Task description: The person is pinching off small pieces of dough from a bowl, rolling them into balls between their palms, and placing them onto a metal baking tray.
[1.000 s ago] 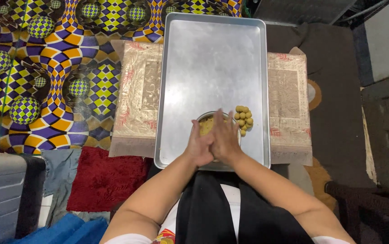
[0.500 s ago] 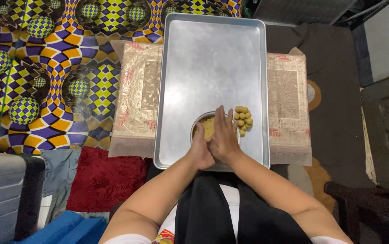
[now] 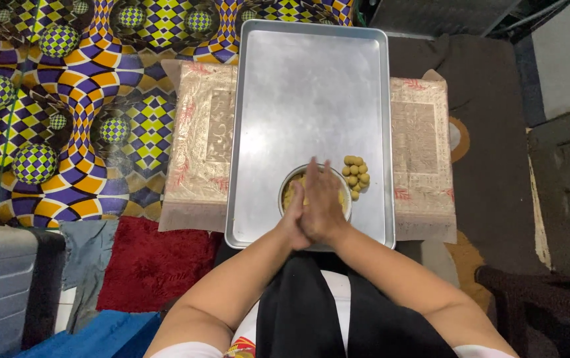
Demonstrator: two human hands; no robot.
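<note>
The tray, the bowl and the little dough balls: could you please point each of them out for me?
tray (image 3: 311, 86): head view, bare metal in its far half.
bowl (image 3: 287, 187): head view, left rim beside the hands.
dough balls (image 3: 355, 175): head view, middle of the cluster right of the bowl.

Packages: we see none anywhere in view.
Labels: we find none on any visible thing.
Signs: we see none on the surroundings.
Screens: we see none anywhere in this view either.
</note>
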